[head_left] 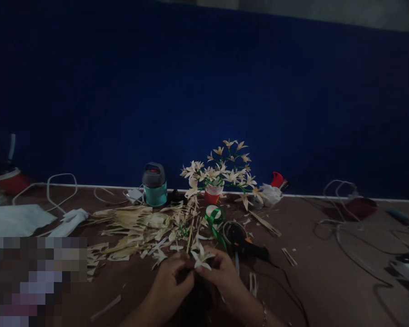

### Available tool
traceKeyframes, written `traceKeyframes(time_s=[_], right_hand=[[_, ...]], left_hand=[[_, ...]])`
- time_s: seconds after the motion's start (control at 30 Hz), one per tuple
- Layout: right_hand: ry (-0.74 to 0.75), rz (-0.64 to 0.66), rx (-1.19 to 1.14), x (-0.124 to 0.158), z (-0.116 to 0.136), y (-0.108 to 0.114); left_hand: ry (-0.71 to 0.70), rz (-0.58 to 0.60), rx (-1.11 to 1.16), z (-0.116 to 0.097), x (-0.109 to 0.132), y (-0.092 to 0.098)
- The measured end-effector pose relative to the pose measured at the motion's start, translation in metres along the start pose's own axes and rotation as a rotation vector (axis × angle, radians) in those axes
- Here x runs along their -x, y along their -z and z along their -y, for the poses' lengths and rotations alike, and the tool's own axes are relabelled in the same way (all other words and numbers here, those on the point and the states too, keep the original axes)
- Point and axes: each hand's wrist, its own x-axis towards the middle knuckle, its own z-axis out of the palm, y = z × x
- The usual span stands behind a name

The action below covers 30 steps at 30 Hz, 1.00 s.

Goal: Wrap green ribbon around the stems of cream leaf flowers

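A pale flower with narrow pointed petals (202, 257), which looks made of dried husk, sits between my two hands. My right hand (226, 277) is closed on it, the thumb lying at the base of the petals. Close against the flower's left side, my left hand (172, 282) has its fingers curled and pinched; what they grip is hidden. Just beyond the hands lie a roll of green ribbon (215, 215) and a black glue gun (247, 245) with its cord trailing right. Behind them, a red and white cup (213, 194) holds several similar flowers (231, 175) on green stems.
Dried husk strips (129, 222) are heaped on the brown floor to the left. A teal jug with a dark lid (155, 188) stands by the blue wall (204, 91). White plastic bags (20, 218) lie left, a crumpled bag (271, 194) right. Cables (356, 268) loop at far right.
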Motion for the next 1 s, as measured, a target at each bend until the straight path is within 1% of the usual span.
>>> traceKeyframes(time_s=[0.1,0.23,0.33,0.43,0.67,0.73,0.83,1.0], right_hand=[[-0.016,-0.005,0.025,-0.001,0.0,0.0],[0.027,0.015,0.078,-0.002,0.001,0.0],[0.033,0.037,0.021,-0.002,0.001,-0.001],[0.032,0.014,0.0,-0.002,0.0,-0.002],[-0.039,-0.007,-0.076,-0.003,-0.005,-0.001],[-0.042,-0.007,-0.087,-0.003,-0.006,-0.001],[-0.054,-0.004,-0.118,-0.003,-0.008,0.0],[-0.091,-0.052,-0.193,-0.002,-0.009,-0.001]], left_hand=[[-0.011,-0.013,-0.042,-0.001,0.0,0.0],[-0.006,-0.001,-0.044,-0.002,-0.001,0.0],[-0.005,-0.037,-0.076,0.0,-0.001,-0.001],[0.003,-0.071,-0.103,0.0,0.0,-0.001],[0.012,-0.078,-0.19,-0.005,0.002,-0.001],[-0.004,-0.079,-0.228,-0.003,0.003,-0.002],[-0.066,-0.087,-0.284,0.0,0.006,-0.004],[-0.111,-0.104,-0.317,0.001,0.01,-0.007]])
